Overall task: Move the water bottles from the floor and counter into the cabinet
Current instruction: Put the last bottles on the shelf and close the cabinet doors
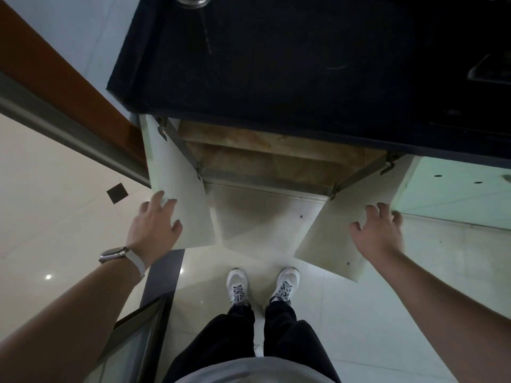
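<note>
I look straight down at a cabinet [276, 150] under a dark counter [276, 64], with both of its white doors swung open. My left hand [157, 225] grips the outer edge of the left door [182, 200]. My right hand [378, 230] rests on the top edge of the right door [331, 239], fingers curled over it. The cabinet's brown wooden shelves show inside. A clear bottle [192, 0] stands at the back of the counter, cut off by the frame's top. No bottle is visible on the floor.
My white shoes [262, 283] stand on pale floor tiles just in front of the cabinet. A brown door frame [69, 84] and a metal threshold run diagonally at left. A sink edge [489, 67] shows at far right. A glass panel [132, 335] is near my left leg.
</note>
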### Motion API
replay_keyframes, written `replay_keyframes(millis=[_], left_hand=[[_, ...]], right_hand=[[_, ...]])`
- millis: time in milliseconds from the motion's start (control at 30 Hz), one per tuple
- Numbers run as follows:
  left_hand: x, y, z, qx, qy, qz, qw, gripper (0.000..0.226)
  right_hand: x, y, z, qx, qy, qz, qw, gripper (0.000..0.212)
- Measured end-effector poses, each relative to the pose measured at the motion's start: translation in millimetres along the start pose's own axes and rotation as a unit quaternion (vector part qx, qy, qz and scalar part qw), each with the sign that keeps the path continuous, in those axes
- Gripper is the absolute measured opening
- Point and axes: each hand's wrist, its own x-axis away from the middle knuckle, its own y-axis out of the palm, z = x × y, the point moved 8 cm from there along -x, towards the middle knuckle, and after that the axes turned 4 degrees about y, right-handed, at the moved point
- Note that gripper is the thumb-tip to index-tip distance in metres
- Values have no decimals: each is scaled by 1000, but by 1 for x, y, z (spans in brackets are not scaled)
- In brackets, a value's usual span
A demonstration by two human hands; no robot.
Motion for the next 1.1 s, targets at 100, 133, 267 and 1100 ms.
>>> replay_keyframes(millis=[100, 133, 267, 1100], left_hand=[[-1, 2, 23, 21, 59, -5, 998, 48], [-3, 3, 29, 27, 75, -7, 997, 47], [-13, 0, 45, 50, 122, -13, 991, 58], [-119, -42, 131, -95, 234, 163, 954, 108]], right_hand=[[5, -1, -33, 23, -53, 14, 998, 50], [8, 0, -43, 11, -69, 10, 998, 50], [29, 6, -84, -36, -171, -16, 985, 50], [-47, -43, -190, 114, -367, 166, 908, 103]])
